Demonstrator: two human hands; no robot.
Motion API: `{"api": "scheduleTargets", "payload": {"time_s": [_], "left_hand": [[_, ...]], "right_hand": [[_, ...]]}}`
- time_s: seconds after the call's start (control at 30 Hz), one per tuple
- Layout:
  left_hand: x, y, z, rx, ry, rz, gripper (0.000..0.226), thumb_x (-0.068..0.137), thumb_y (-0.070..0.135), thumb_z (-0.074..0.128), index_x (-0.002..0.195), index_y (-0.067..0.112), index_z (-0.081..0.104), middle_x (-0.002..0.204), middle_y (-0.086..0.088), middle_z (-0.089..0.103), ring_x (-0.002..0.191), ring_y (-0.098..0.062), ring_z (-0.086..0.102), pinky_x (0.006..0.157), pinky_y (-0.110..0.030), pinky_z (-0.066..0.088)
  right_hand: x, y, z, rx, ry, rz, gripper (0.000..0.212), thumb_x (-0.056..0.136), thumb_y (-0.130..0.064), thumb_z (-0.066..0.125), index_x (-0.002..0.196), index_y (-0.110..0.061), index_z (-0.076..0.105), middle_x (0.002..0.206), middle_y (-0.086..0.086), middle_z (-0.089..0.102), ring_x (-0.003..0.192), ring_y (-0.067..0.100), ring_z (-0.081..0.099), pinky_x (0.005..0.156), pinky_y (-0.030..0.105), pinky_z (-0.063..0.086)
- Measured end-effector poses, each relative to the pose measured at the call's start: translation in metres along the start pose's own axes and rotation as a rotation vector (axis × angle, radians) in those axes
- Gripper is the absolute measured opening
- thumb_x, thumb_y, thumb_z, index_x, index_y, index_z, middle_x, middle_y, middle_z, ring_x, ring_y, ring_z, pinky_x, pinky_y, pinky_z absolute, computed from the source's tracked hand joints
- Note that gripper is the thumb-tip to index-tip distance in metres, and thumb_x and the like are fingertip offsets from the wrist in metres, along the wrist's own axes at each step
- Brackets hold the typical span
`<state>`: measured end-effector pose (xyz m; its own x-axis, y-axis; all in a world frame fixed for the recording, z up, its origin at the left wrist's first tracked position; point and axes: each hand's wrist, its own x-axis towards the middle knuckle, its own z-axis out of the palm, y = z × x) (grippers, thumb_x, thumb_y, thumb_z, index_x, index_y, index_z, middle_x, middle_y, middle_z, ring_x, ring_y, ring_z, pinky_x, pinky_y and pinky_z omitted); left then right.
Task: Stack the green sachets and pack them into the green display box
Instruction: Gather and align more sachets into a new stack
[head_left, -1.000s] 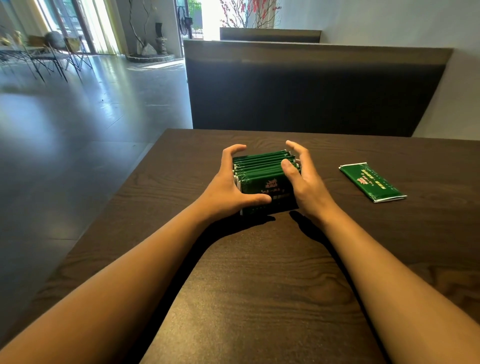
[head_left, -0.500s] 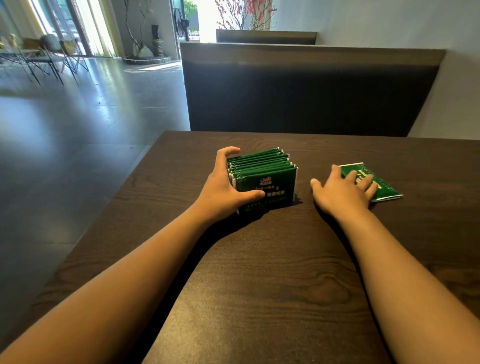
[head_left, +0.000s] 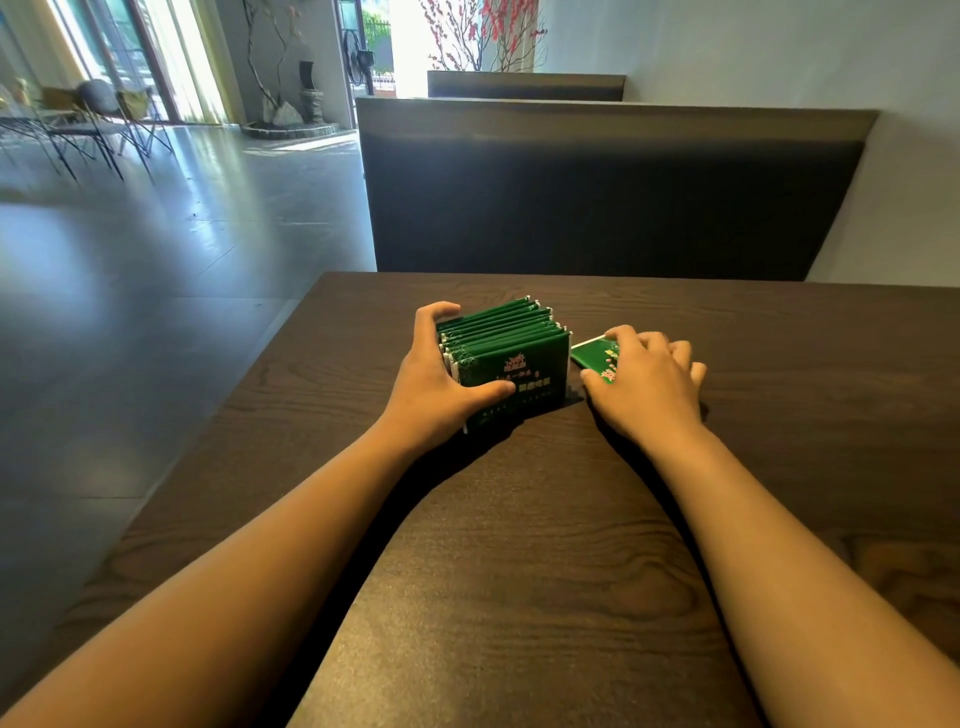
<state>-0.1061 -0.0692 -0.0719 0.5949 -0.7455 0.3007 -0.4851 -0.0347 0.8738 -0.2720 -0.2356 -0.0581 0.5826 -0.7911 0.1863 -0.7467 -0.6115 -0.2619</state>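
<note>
A green display box (head_left: 525, 375) stands in the middle of the dark wooden table (head_left: 519, 545). Several green sachets (head_left: 493, 323) stand on edge inside it, packed in a row. My left hand (head_left: 441, 387) grips the box's left end, fingers behind it and thumb across its printed front. One loose green sachet (head_left: 589, 354) lies just right of the box. My right hand (head_left: 649, 384) covers most of it, fingers bent over the top and thumb at its near edge. Only the sachet's left end shows.
A dark padded bench back (head_left: 597, 197) rises just beyond the table's far edge. The table's left edge (head_left: 249, 395) drops to a grey floor. Chairs (head_left: 98, 119) stand far off at the left.
My right hand left the box, reached right onto the loose sachet, and has drawn it left until it lies beside the box. My left hand kept its grip on the box.
</note>
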Motion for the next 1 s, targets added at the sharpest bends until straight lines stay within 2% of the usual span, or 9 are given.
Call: {"api": "scheduleTargets", "payload": {"time_s": [0.07, 0.13, 0.27, 0.43, 0.57, 0.7, 0.87, 0.93, 1.0], "left_hand": [[-0.0001, 0.0003, 0.0005, 0.000, 0.000, 0.000, 0.090, 0.075, 0.016, 0.092, 0.140, 0.030, 0.032, 0.133, 0.004, 0.055, 0.122, -0.013, 0.059, 0.105, -0.036, 0.054], [-0.0003, 0.0003, -0.0002, 0.002, -0.002, -0.002, 0.090, 0.075, 0.016, 0.092, 0.141, 0.030, 0.032, 0.134, 0.003, 0.054, 0.124, -0.015, 0.059, 0.106, -0.038, 0.054], [-0.0008, 0.0014, -0.0006, 0.003, -0.003, 0.002, 0.089, 0.075, 0.015, 0.092, 0.139, 0.032, 0.031, 0.131, 0.007, 0.053, 0.123, -0.015, 0.059, 0.106, -0.038, 0.053], [-0.0009, 0.0008, 0.0001, 0.005, 0.008, 0.005, 0.089, 0.075, 0.015, 0.092, 0.138, 0.032, 0.032, 0.125, 0.014, 0.053, 0.119, -0.010, 0.060, 0.103, -0.035, 0.054], [0.0006, -0.0014, -0.0008, 0.012, 0.049, 0.005, 0.089, 0.075, 0.015, 0.092, 0.139, 0.031, 0.032, 0.125, 0.011, 0.054, 0.119, -0.012, 0.060, 0.102, -0.034, 0.053], [0.0015, -0.0042, -0.0006, 0.015, 0.099, -0.009, 0.090, 0.075, 0.013, 0.091, 0.140, 0.030, 0.031, 0.133, 0.001, 0.054, 0.122, -0.017, 0.060, 0.104, -0.038, 0.054], [0.0020, -0.0079, -0.0018, 0.025, 0.119, -0.020, 0.091, 0.075, 0.017, 0.092, 0.138, 0.036, 0.029, 0.138, -0.003, 0.053, 0.125, -0.021, 0.059, 0.106, -0.047, 0.054], [0.0019, -0.0081, -0.0019, 0.026, 0.120, -0.024, 0.091, 0.074, 0.017, 0.092, 0.137, 0.038, 0.029, 0.137, -0.003, 0.054, 0.124, -0.022, 0.060, 0.105, -0.048, 0.055], [0.0023, -0.0085, -0.0021, 0.023, 0.119, -0.025, 0.091, 0.075, 0.017, 0.092, 0.138, 0.037, 0.029, 0.137, -0.003, 0.054, 0.124, -0.022, 0.060, 0.105, -0.049, 0.055]], "right_hand": [[0.0017, 0.0045, -0.0005, -0.060, -0.090, 0.086, 0.070, 0.094, -0.063, 0.053, 0.150, -0.025, 0.034, 0.148, 0.016, 0.043, 0.134, 0.039, 0.036, 0.108, 0.054, 0.030], [0.0024, 0.0068, -0.0017, -0.067, -0.134, 0.103, 0.073, 0.095, -0.064, 0.052, 0.152, -0.023, 0.031, 0.147, 0.018, 0.044, 0.134, 0.040, 0.038, 0.109, 0.055, 0.032], [0.0032, 0.0066, -0.0057, 0.023, -0.086, 0.091, 0.077, 0.092, -0.051, 0.063, 0.154, -0.024, 0.026, 0.145, 0.018, 0.044, 0.132, 0.039, 0.041, 0.107, 0.054, 0.036], [0.0033, 0.0045, -0.0022, 0.182, -0.019, 0.093, 0.108, 0.081, -0.041, 0.079, 0.160, -0.024, 0.007, 0.145, 0.019, 0.035, 0.133, 0.039, 0.041, 0.108, 0.052, 0.036], [0.0069, 0.0053, -0.0007, 0.236, -0.005, 0.106, 0.113, 0.080, -0.037, 0.082, 0.161, -0.022, 0.005, 0.146, 0.020, 0.042, 0.134, 0.041, 0.040, 0.109, 0.052, 0.036], [0.0072, 0.0066, 0.0008, 0.336, 0.032, 0.108, 0.096, 0.085, -0.036, 0.075, 0.159, -0.018, 0.016, 0.146, 0.017, 0.044, 0.133, 0.038, 0.039, 0.108, 0.050, 0.034], [0.0048, 0.0017, -0.0025, 0.625, 0.234, 0.109, 0.044, 0.093, -0.025, 0.059, 0.133, -0.020, 0.041, 0.129, 0.009, 0.052, 0.122, 0.029, 0.046, 0.099, 0.046, 0.044], [0.0024, -0.0002, -0.0049, 0.819, 0.262, 0.120, 0.028, 0.096, -0.021, 0.054, 0.122, -0.021, 0.044, 0.121, 0.006, 0.054, 0.112, 0.027, 0.056, 0.084, 0.044, 0.055], [0.0005, -0.0016, -0.0054, 0.987, 0.289, 0.124, 0.021, 0.097, -0.016, 0.053, 0.116, -0.018, 0.046, 0.110, 0.004, 0.058, 0.099, 0.023, 0.064, 0.063, 0.029, 0.057]]}}
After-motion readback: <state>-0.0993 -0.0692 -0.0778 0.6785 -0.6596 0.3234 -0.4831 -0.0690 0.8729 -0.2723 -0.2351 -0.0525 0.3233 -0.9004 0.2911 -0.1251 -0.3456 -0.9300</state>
